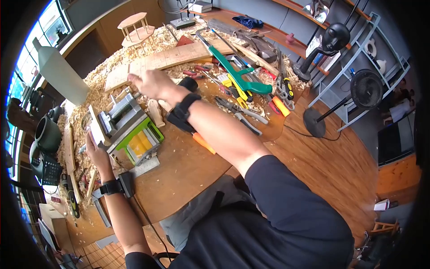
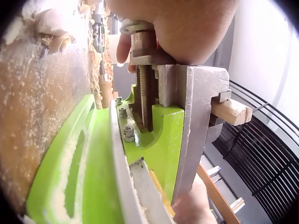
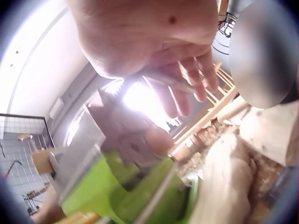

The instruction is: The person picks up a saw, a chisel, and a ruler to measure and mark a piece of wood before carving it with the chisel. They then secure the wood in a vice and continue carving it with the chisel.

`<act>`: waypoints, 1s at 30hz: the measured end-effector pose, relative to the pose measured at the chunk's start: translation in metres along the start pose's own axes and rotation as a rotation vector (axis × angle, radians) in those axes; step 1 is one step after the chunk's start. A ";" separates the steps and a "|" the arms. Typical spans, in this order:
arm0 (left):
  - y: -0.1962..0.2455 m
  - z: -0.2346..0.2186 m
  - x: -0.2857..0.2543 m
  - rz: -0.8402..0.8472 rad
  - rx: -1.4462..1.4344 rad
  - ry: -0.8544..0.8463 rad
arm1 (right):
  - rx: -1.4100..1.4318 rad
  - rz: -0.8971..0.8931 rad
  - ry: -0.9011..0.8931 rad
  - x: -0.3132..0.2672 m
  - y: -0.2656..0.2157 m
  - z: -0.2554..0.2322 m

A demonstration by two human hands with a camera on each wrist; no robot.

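Note:
A green bench vise (image 1: pixel 144 142) with grey metal jaws stands at the table's left side; a yellow block shows within its frame. A small wood piece (image 2: pixel 233 112) sticks out from the jaws in the left wrist view. My left hand (image 1: pixel 99 157) rests against the vise's left side, fingers extended along it. In the left wrist view its palm lies close over the threaded screw (image 2: pixel 144 98). At the far right end of the vise is my right hand (image 1: pixel 156 85). Its fingers curl loosely about a thin bar, the vise handle (image 3: pixel 170 83), blurred in the right wrist view.
Wood shavings (image 1: pixel 101 74) cover the table's back and left. A long board (image 1: pixel 174 54) lies behind the vise. To the right are a green saw frame (image 1: pixel 237 74), pliers (image 1: pixel 239 110) and several tools. A small wooden model (image 1: pixel 136 33) stands at the back, a black fan (image 1: pixel 365 89) beyond.

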State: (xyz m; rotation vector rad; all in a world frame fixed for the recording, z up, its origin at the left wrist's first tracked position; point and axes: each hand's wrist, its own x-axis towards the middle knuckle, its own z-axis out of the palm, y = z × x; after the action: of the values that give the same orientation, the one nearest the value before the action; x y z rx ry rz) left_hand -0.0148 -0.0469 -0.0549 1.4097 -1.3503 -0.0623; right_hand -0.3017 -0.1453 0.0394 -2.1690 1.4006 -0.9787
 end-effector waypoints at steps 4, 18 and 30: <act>0.010 -0.004 0.000 -0.092 -0.054 -0.080 | 0.039 0.002 0.212 -0.025 -0.005 -0.100; 0.042 -0.004 0.001 -0.090 -0.078 0.030 | -0.779 0.739 -0.039 -0.103 0.230 -0.228; 0.049 -0.008 -0.002 -0.127 -0.102 0.022 | -0.756 0.812 0.055 -0.090 0.203 -0.229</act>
State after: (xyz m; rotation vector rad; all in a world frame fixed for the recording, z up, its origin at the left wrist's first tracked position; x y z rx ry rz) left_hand -0.0422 -0.0266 -0.0191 1.4047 -1.2221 -0.1965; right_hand -0.6206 -0.1397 0.0356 -1.6358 2.6625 -0.2013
